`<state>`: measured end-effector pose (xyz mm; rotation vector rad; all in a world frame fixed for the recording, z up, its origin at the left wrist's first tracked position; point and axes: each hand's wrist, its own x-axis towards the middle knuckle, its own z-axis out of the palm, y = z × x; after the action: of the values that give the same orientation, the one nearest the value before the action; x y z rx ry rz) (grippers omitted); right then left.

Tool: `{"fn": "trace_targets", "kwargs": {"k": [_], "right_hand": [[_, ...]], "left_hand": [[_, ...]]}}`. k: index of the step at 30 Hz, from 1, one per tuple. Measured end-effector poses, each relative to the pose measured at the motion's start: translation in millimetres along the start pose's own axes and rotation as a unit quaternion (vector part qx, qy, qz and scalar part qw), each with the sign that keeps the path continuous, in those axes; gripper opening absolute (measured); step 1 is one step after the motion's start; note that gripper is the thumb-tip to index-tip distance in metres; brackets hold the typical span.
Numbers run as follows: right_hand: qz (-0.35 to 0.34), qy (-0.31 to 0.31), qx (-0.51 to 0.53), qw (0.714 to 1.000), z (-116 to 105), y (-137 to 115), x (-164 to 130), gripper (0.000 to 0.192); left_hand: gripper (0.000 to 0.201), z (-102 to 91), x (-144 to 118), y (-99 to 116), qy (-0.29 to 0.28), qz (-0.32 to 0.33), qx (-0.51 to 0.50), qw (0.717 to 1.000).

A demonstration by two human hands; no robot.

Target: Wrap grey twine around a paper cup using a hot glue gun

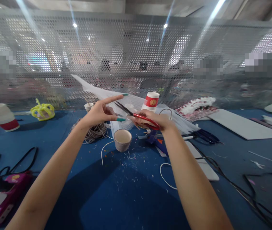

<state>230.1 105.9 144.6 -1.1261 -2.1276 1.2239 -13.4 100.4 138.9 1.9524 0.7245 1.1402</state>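
My right hand (150, 118) is closed round the red handles of a pair of scissors (148, 120), whose dark blades point up and to the left. My left hand (102, 110) holds nothing visible, with index finger and thumb spread wide; the blade tips lie between them in this view. Below the hands a cup (123, 140) with a greyish outside stands upright on the blue table (116, 191). Grey-brown yarn (95, 132) is heaped beneath my left wrist. Behind both hands stretches white translucent sheeting (97, 92).
A red-and-white paper cup (152, 99) stands behind my right hand. A blue glue gun (156, 140) lies near my right forearm, beside a white board (202, 161). Stacked cups (1, 116), a yellow yarn piece (42, 111) and a purple power strip (8, 198) sit left. Black cables cross the right side.
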Motion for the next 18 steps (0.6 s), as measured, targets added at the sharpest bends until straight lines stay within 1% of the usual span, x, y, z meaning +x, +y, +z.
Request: {"fn": "trace_targets", "kwargs": {"k": [2,4,7,11,15,18], "right_hand": [[0.011,-0.003,0.022,1.0,0.7,-0.8,0.5,0.036],[0.028,-0.003,0.07,0.997,2.0,-2.1,1.4,0.04],[0.041,0.012,0.126,0.991,4.0,-4.2,2.7,0.04],[0.041,0.005,0.098,0.994,4.4,-6.7,2.1,0.034],[0.023,0.001,0.068,0.997,3.4,-6.2,0.2,0.039],[0.006,-0.004,0.062,0.998,3.1,-4.6,-0.4,0.037]], "left_hand": [[0.084,0.7,0.1,0.2,-0.001,-0.007,-0.006,1.0],[0.085,1.6,0.1,0.3,-0.005,-0.013,-0.014,1.0],[0.084,2.6,0.0,0.4,-0.01,-0.009,-0.018,1.0],[0.084,2.0,-0.5,1.0,-0.003,-0.008,-0.009,1.0],[0.086,0.9,-1.1,1.8,-0.001,-0.019,0.004,1.0],[0.085,1.6,-1.2,2.6,-0.003,-0.018,0.003,1.0]]}}
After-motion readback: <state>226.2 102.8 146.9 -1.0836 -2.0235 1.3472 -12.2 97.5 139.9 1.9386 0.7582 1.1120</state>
